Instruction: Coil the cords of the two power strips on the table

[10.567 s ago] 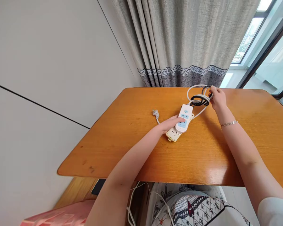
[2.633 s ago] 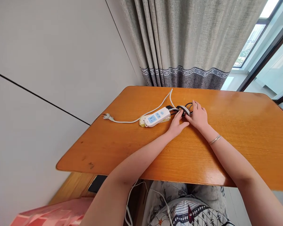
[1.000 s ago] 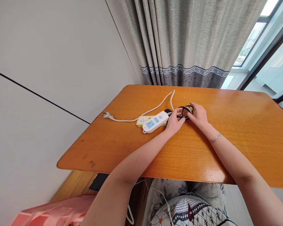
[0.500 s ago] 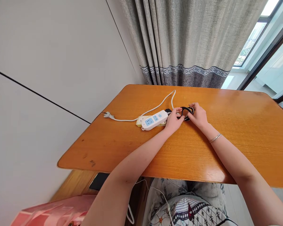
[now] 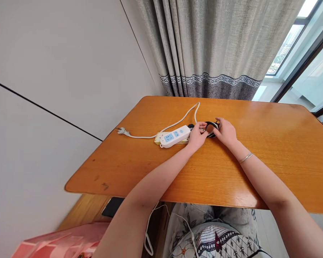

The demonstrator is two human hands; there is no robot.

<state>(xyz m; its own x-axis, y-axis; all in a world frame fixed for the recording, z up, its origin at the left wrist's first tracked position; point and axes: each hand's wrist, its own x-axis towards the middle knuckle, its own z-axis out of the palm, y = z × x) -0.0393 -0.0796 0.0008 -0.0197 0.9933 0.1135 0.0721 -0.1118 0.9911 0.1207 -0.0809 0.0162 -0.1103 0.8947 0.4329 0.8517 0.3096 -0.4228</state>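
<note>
My left hand (image 5: 197,137) is closed on the near side of a coiled black cable (image 5: 210,123), just right of a white power strip (image 5: 174,137) with pale blue sockets. My right hand (image 5: 225,130) is curled round the coil's right side, fingers pinching it. Beneath the power strip lies a second, yellowed power strip (image 5: 157,139), mostly covered. A white cord (image 5: 174,125) loops behind both strips and ends on the left in a white plug (image 5: 122,131). Part of the coil is hidden behind my fingers.
The wooden table (image 5: 271,154) stands against a white wall panel (image 5: 56,71) on the left. A grey curtain (image 5: 212,46) hangs behind it. Below the front edge are a pink bag (image 5: 61,242), a dark flat object (image 5: 113,207) and a loose white cable (image 5: 148,240).
My left hand and the white power strip have shifted very slightly left. The loop of black cable between my hands looks a little wider. My right hand has barely moved.
</note>
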